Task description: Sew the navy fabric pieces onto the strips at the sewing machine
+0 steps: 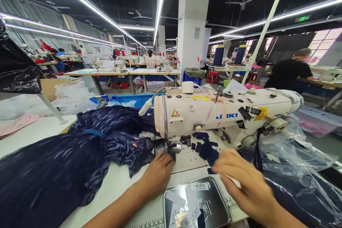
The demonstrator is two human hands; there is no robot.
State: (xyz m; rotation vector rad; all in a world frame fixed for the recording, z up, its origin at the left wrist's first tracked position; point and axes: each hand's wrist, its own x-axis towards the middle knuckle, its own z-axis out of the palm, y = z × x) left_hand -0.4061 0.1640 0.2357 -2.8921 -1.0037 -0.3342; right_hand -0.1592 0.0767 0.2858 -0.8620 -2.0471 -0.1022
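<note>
My left hand (160, 172) is at the needle area of the white sewing machine (197, 114), fingers bent together on dark navy cloth by the presser foot. What lies under the fingertips is partly hidden. The cloth adjoins a large navy garment (107, 149) with a wavy pattern, spread over the table to the left. My right hand (243, 178), blurred, hovers right of the needle, thumb apart from the fingers and nothing visible in it. Its fingertips are close to a pile of small navy fabric pieces (205, 149) on the machine bed.
A metal tray (224, 208) with white labels sits at the front edge. Clear plastic bags with dark contents (301, 188) lie at right. Behind the machine is a blue bin (128, 100). Navy thread cones (218, 56) stand farther back. A person in black (288, 67) sits at right.
</note>
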